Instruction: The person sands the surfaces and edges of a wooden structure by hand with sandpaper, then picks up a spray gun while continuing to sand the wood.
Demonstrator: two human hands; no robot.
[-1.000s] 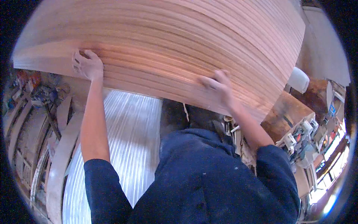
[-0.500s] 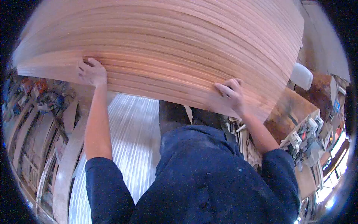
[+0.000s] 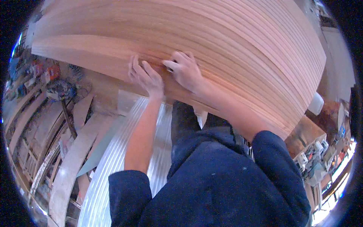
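Observation:
A broad wooden surface [image 3: 234, 49] with many long, narrow strips running side by side spans the upper view. Its front edge slants down toward the right, just above my thighs. On its front part my left hand [image 3: 148, 78] rests with the fingers apart, slightly blurred. Close to its right is my right hand [image 3: 185, 72], with bent fingers and the thumb held away from them. A small dark gap shows between thumb and fingers, and I see nothing held there. Fingertips of both hands are at the strips; exact contact is hard to make out.
A ribbed, shiny translucent sheet [image 3: 113, 189] runs below on the left, beside long boards [image 3: 72, 170]. Cluttered tools and an orange item [image 3: 52, 72] lie at far left. At right stand a wooden box [image 3: 308, 134], a white rounded object [image 3: 316, 103] and assorted small parts [image 3: 315, 155].
My hands were wide apart on the wood; now they are close together near the middle. The right hand has moved left, the left hand right. The view has shifted slightly.

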